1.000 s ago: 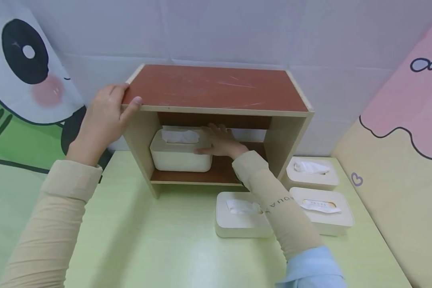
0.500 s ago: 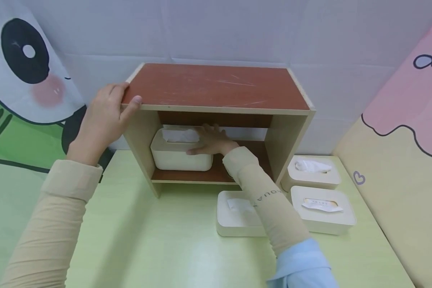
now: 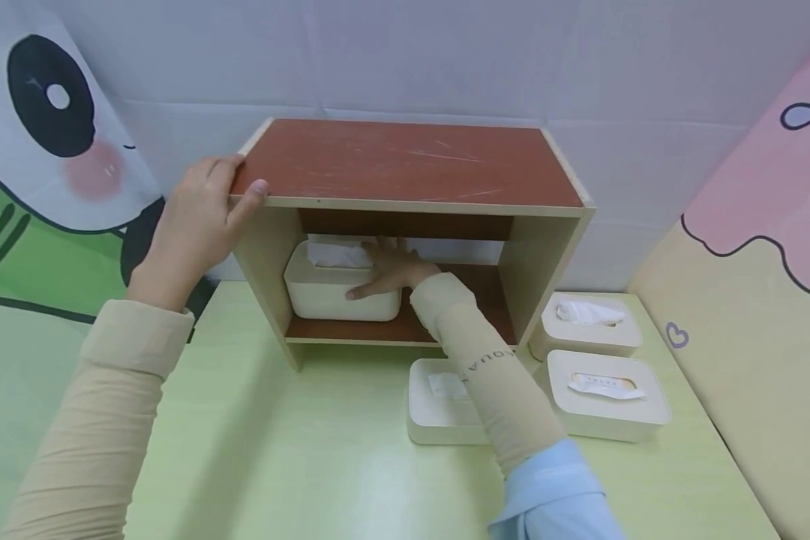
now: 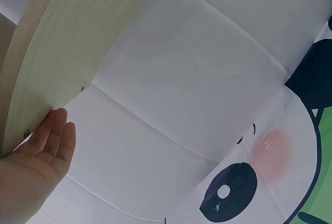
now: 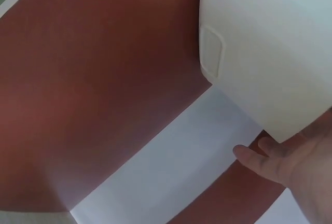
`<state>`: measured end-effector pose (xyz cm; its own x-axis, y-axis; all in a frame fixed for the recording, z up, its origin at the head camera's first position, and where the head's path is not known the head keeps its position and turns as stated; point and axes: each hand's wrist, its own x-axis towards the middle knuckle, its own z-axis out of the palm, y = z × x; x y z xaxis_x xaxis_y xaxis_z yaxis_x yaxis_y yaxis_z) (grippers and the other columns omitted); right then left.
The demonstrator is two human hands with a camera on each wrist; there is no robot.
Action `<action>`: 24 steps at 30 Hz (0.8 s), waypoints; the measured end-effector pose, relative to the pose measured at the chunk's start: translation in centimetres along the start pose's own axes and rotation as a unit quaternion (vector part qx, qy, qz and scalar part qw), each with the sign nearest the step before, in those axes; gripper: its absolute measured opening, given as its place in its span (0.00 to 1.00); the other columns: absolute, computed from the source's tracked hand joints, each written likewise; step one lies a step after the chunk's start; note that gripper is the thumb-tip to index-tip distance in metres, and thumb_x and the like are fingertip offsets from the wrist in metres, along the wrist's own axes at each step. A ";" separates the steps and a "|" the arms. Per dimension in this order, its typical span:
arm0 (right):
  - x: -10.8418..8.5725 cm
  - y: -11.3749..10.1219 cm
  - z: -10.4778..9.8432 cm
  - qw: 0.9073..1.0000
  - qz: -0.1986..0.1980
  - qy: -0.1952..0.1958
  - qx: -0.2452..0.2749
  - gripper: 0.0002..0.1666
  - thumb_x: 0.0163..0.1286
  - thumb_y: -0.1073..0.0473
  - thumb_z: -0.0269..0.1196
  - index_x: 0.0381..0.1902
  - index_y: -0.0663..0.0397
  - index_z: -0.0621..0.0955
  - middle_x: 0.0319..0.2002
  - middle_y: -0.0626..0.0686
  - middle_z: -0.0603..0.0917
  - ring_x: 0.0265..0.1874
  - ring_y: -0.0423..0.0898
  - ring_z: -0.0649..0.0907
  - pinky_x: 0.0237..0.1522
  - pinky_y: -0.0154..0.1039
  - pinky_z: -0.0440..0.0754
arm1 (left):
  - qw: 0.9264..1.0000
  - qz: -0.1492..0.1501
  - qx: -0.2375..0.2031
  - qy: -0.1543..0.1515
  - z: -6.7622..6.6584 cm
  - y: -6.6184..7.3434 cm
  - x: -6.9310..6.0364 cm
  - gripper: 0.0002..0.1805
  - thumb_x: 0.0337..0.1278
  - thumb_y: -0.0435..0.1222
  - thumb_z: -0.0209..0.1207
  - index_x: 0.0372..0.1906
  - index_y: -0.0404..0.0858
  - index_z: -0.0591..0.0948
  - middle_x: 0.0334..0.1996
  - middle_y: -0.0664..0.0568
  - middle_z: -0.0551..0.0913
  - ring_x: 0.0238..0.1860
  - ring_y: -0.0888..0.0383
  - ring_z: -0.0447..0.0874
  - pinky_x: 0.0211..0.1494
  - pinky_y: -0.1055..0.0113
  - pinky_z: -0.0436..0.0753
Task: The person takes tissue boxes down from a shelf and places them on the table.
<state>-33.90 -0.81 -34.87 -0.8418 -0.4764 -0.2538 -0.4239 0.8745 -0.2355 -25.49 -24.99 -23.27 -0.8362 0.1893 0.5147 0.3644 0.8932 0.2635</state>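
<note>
A wooden shelf (image 3: 405,169) with a red-brown top stands on the table. Its top left corner is held by my left hand (image 3: 196,221), the thumb on the top and several fingers against the outer side panel (image 4: 67,42). Inside, at the left, sits a cream tissue box (image 3: 340,296) with a white tissue in its slot. My right hand (image 3: 394,268) reaches in with fingers spread over the box's right end, the thumb across its front. In the right wrist view its fingers (image 5: 259,162) lie by the box's edge; how firmly they touch cannot be told.
Outside the shelf, a tissue box (image 3: 439,405) stands on the green table (image 3: 310,450), partly hidden by my right forearm. Two more tissue boxes, a nearer one (image 3: 607,397) and a farther one (image 3: 587,322), stand at the right. A wall (image 3: 432,60) rises behind the shelf.
My right hand has moved a little left over the tissue box in the shelf. That box and my left hand look unmoved, and the view has shifted slightly.
</note>
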 end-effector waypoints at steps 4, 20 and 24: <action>-0.5 -0.2 0.0 1.000 -0.007 -0.003 0.024 0.66 0.45 0.23 0.59 0.72 0.38 0.40 0.73 0.53 0.34 0.70 0.63 0.38 0.65 0.65 0.45 | 1.000 0.003 -0.002 0.003 0.0 0.0 0.0 0.35 0.65 0.54 0.40 0.65 0.31 0.62 0.59 0.33 0.68 0.60 0.37 0.63 0.64 0.45 0.61; -0.2 -0.1 0.4 0.998 -0.029 0.017 0.055 0.65 0.46 0.29 0.63 0.72 0.42 0.44 0.73 0.56 0.38 0.69 0.67 0.40 0.66 0.63 0.49 | 1.000 -0.005 -0.001 -0.004 -0.2 0.2 -0.1 0.36 0.65 0.56 0.38 0.65 0.32 0.61 0.59 0.34 0.67 0.60 0.38 0.63 0.64 0.45 0.61; 0.0 0.0 0.5 0.998 -0.030 0.026 0.046 0.65 0.45 0.28 0.64 0.72 0.42 0.45 0.73 0.56 0.40 0.69 0.67 0.42 0.65 0.63 0.50 | 1.000 -0.006 -0.002 -0.005 -0.2 0.2 -0.2 0.36 0.65 0.56 0.38 0.66 0.32 0.61 0.60 0.34 0.67 0.61 0.38 0.62 0.65 0.45 0.60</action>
<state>-33.69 -0.88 -35.33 -0.8337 -0.5195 -0.1876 -0.4430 0.8317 -0.3347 -25.21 -24.91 -23.13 -0.8443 0.1834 0.5035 0.3564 0.8939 0.2720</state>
